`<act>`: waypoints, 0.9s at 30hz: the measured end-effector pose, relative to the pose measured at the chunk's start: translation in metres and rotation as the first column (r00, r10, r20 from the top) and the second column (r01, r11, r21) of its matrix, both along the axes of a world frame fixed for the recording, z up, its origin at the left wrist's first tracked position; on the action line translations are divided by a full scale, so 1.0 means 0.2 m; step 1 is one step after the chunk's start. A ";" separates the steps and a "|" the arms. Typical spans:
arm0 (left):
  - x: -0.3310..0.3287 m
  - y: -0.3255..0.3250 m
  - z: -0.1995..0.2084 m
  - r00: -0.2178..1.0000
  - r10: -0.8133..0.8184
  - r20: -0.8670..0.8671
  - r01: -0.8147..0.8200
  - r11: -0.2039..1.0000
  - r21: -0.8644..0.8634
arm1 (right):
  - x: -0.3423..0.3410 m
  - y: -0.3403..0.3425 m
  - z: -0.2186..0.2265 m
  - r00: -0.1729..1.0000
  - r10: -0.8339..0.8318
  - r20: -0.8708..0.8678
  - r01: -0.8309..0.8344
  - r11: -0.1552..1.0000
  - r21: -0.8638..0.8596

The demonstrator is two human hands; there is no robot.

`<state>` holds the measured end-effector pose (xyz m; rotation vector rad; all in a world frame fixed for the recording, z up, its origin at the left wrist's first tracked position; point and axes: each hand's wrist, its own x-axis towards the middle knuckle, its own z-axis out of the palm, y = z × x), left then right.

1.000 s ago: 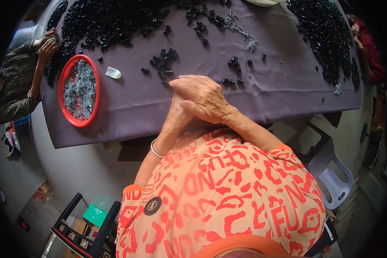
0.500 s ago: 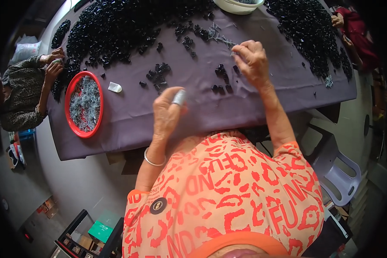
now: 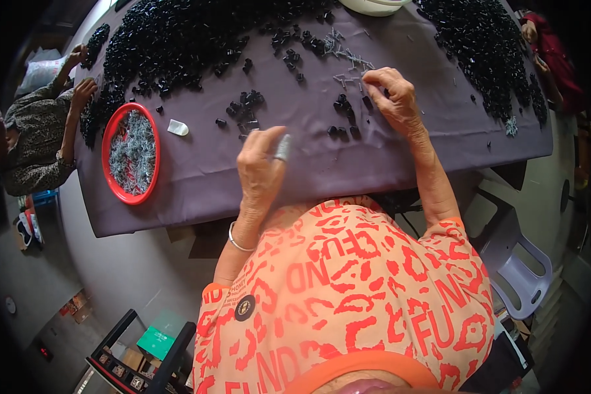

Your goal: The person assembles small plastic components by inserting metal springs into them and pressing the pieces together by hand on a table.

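At the table (image 3: 197, 177), right hand (image 3: 396, 102) by grey pins (image 3: 356, 62), left hand (image 3: 259, 171) by black caps (image 3: 246, 102)

Over the purple-grey cloth, the right hand reaches to the near side of the loose pins; its fingers are bent, thumb and forefinger close together at the pins; whether they have hold of one, I cannot tell. The left hand is half curled just below a small cluster of caps, a grey wrap (image 3: 284, 148) round one finger; what, if anything, it grips is hidden or blurred; a pale bangle (image 3: 235, 241) circles its wrist.

Another few caps lie between the hands, just left of the right one; further left stands a red basket (image 3: 132, 200) full of pins, a white piece (image 3: 178, 127) just beside it. Toward the far side spreads a large heap (image 3: 171, 49) of caps; a second heap (image 3: 482, 59) covers the right side, a small bunch of pins at its near end; a pale bowl (image 3: 376, 6) sits between the heaps. At the left edge a co-worker (image 3: 43, 134) has both hands by the large heap; at the right edge is another person (image 3: 559, 56), in red.
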<state>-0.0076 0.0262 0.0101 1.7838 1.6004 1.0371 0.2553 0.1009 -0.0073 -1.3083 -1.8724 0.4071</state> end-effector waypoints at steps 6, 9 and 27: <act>0.19 0.04 -0.08 0.986 -0.152 -0.070 0.159 0.981 0.110 | -0.05 0.03 0.02 0.984 0.013 0.175 -0.028 0.996 0.082; 0.26 0.04 -0.08 0.970 -0.197 -0.141 0.217 0.966 0.140 | -0.08 0.05 -0.01 0.956 -0.006 0.293 -0.008 0.999 0.044; 0.25 0.07 -0.12 0.966 -0.138 -0.219 0.178 0.969 0.172 | -0.07 -0.01 -0.03 0.980 -0.081 0.180 0.030 0.962 0.273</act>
